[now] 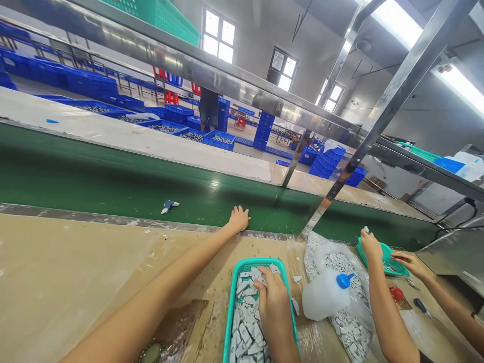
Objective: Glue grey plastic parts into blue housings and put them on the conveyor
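My left hand [239, 220] rests at the near edge of the green conveyor belt [204, 194], palm down, fingers spread, holding nothing. To its left on the belt lies a small dark blue and white plastic part [169, 206]. My right hand [275, 297] is inside a green plastic basket [231, 307] full of light grey plastic pieces [245, 322]. Its thumb and fingers are curled around one of the pieces near the far end; the fingertips are partly hidden.
Right of the basket, a white bottle with a blue cap [327, 295] stands by a clear bag of small pieces [350, 322]. A co-worker's hands [372, 247] are at another green basket [389, 259]. A slanted metal post [340, 179] rises beside the belt.
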Demonstrator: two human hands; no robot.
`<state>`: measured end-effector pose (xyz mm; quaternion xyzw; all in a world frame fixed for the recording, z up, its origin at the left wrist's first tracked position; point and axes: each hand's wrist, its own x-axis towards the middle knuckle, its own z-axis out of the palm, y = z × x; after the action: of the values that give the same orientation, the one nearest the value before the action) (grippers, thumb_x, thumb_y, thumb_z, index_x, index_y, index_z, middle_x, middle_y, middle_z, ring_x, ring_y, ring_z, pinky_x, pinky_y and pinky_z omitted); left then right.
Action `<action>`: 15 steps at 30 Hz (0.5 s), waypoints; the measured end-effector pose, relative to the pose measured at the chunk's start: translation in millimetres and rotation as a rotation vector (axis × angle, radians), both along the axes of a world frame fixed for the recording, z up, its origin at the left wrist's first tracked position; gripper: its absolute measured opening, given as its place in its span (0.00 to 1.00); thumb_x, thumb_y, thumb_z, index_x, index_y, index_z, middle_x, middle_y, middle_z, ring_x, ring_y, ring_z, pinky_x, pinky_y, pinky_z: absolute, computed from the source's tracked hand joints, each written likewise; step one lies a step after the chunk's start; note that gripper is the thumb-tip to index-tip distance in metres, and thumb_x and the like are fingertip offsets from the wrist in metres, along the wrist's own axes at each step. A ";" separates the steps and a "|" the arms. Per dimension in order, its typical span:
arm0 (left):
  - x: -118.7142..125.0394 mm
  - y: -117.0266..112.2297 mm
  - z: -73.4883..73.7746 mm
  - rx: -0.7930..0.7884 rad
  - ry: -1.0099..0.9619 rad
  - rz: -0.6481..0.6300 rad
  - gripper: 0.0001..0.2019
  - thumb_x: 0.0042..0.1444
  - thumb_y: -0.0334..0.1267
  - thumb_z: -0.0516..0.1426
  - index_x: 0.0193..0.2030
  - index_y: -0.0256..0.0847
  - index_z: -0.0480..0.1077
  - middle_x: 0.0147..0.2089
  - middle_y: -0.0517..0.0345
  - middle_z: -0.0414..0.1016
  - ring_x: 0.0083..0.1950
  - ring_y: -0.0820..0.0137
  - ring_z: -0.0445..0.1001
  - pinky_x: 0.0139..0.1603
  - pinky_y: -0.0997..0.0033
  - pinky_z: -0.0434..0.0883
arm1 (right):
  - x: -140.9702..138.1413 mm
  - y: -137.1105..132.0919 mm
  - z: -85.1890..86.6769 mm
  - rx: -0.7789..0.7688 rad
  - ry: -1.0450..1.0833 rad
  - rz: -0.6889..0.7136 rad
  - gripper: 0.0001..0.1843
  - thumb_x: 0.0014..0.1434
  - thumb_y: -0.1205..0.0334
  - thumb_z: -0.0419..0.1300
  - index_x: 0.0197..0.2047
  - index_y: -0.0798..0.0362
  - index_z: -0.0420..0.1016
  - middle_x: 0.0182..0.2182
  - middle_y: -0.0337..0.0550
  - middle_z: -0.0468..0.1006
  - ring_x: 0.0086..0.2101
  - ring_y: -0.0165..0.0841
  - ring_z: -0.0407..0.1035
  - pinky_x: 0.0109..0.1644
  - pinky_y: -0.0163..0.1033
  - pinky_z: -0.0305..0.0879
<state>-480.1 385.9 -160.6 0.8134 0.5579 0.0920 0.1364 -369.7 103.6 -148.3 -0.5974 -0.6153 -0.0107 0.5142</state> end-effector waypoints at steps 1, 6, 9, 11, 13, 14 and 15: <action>-8.3 -2.1 0.7 -0.005 0.000 0.001 0.24 0.66 0.46 0.57 0.65 0.39 0.64 0.69 0.42 0.60 0.69 0.49 0.61 0.68 0.36 0.59 | -1.2 1.2 -1.7 -0.061 0.062 0.065 0.12 0.69 0.54 0.58 0.48 0.51 0.77 0.41 0.43 0.81 0.40 0.33 0.77 0.43 0.39 0.76; -58.2 -1.2 12.6 -0.108 -0.034 -0.183 0.20 0.66 0.45 0.58 0.60 0.38 0.69 0.66 0.44 0.66 0.67 0.53 0.65 0.67 0.41 0.62 | 2.9 5.4 -7.1 -0.307 0.459 0.310 0.24 0.68 0.45 0.55 0.51 0.57 0.78 0.33 0.48 0.83 0.31 0.36 0.79 0.31 0.37 0.77; -81.1 0.8 19.0 -0.142 -0.066 -0.257 0.14 0.66 0.43 0.58 0.54 0.38 0.73 0.61 0.46 0.71 0.61 0.59 0.70 0.64 0.48 0.67 | 8.9 5.0 -3.1 -0.374 0.647 0.378 0.28 0.63 0.41 0.60 0.52 0.58 0.78 0.38 0.52 0.84 0.35 0.41 0.80 0.37 0.42 0.79; -90.6 -1.5 19.9 -0.127 -0.091 -0.242 0.12 0.66 0.42 0.58 0.50 0.38 0.74 0.57 0.48 0.73 0.58 0.60 0.72 0.62 0.50 0.69 | 11.6 3.7 1.3 -0.399 0.732 0.391 0.28 0.59 0.41 0.63 0.51 0.57 0.80 0.39 0.53 0.84 0.38 0.42 0.80 0.39 0.43 0.78; -96.7 -7.1 18.7 -0.091 -0.130 -0.194 0.11 0.66 0.42 0.58 0.48 0.37 0.74 0.55 0.48 0.74 0.56 0.61 0.72 0.60 0.51 0.70 | 12.8 2.7 5.1 -0.409 0.788 0.386 0.28 0.56 0.41 0.66 0.49 0.56 0.82 0.41 0.53 0.84 0.39 0.43 0.80 0.41 0.43 0.78; -99.3 -10.9 17.7 -0.067 -0.158 -0.161 0.11 0.65 0.42 0.58 0.48 0.37 0.74 0.55 0.48 0.73 0.57 0.60 0.72 0.61 0.51 0.69 | 12.9 2.5 6.4 -0.409 0.807 0.379 0.28 0.54 0.41 0.67 0.48 0.55 0.82 0.42 0.52 0.83 0.40 0.43 0.80 0.42 0.43 0.78; -102.2 -15.0 16.8 -0.041 -0.192 -0.124 0.10 0.65 0.41 0.58 0.47 0.37 0.74 0.57 0.47 0.72 0.58 0.60 0.70 0.62 0.50 0.68 | 12.7 2.5 7.3 -0.409 0.822 0.370 0.29 0.52 0.40 0.68 0.47 0.56 0.83 0.42 0.52 0.83 0.41 0.43 0.80 0.43 0.43 0.78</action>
<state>-582.3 370.9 -143.8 0.8309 0.4926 0.1494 0.2114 -356.9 106.1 -140.9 -0.5214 -0.4470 0.4382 0.5799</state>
